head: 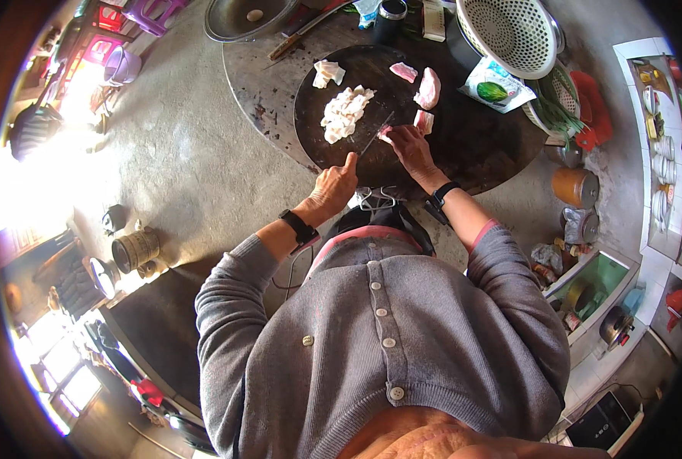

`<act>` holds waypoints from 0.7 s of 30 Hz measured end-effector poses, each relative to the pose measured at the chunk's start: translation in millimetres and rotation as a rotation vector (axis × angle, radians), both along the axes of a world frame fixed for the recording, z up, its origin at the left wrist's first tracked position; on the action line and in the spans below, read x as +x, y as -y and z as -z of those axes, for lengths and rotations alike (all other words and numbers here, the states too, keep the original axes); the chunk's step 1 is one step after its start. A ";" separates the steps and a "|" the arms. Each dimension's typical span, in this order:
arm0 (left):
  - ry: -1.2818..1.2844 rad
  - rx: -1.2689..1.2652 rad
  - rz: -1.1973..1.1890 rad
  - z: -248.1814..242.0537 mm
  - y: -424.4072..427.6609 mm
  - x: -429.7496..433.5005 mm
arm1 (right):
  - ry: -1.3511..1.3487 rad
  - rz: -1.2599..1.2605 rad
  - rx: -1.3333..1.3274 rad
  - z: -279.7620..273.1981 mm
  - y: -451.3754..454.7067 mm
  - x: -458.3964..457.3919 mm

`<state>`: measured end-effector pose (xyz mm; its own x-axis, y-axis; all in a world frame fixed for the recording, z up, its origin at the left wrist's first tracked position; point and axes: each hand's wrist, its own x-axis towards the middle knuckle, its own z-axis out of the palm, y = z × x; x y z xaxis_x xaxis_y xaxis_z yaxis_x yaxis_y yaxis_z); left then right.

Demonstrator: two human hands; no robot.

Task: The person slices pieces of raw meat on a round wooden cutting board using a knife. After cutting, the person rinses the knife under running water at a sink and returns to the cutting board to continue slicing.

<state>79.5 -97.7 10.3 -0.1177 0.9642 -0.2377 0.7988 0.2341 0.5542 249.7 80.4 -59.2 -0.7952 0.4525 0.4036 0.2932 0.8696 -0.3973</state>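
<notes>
My left hand (336, 188) grips a knife (377, 134), index finger stretched toward the narrow blade, which slants across the round dark cutting board (369, 167). Fingers of my right hand (411, 150) hold a small pink-and-white piece of raw fatty meat (383, 134) beside the blade. Left of the knife lies a heap of pale cut fat pieces (345, 115). Behind it sits a smaller pale clump (329, 73). On the board's right are a long pink slab of meat (428, 89), a smaller strip (403, 72) and a block (424, 121) close to my right fingers.
The board rests on a larger worn tabletop (260, 86). A metal basin (232, 23) with a round object inside and a wooden-handled tool (286, 46) stand beyond. At right are a black canister (391, 20), a white colander (513, 40), a printed bag (495, 86) and long green vegetables (554, 109).
</notes>
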 end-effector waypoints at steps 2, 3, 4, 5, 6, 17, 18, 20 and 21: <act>-0.047 -0.020 0.030 -4.1 -2.3 2.1 | -0.002 -0.009 0.001 1.1 -0.5 0.5; -0.057 -0.033 0.046 -6.3 -2.8 2.7 | -0.004 -0.011 -0.007 1.8 -0.4 0.7; -0.069 -0.020 0.061 -8.3 -3.4 3.8 | -0.005 -0.014 -0.015 2.5 0.0 1.5; -0.081 -0.037 0.078 -10.4 -3.7 4.5 | -0.002 -0.010 -0.011 3.3 0.4 1.8; -0.090 -0.039 0.089 -12.6 -3.7 5.3 | -0.001 -0.007 -0.006 4.2 0.9 2.1; -0.170 -0.203 0.142 -22.7 -9.3 9.5 | 0.055 0.023 0.043 2.4 4.2 0.8; -0.156 -0.189 0.132 -22.6 -11.5 9.2 | 0.051 0.015 0.032 0.3 3.6 0.8; -0.124 -0.206 0.125 -24.7 -12.6 6.8 | 0.087 -0.020 0.062 -5.5 1.7 0.9; -0.183 -0.175 0.146 -26.7 -12.5 4.7 | 0.125 -0.048 0.104 -9.2 -2.9 -0.5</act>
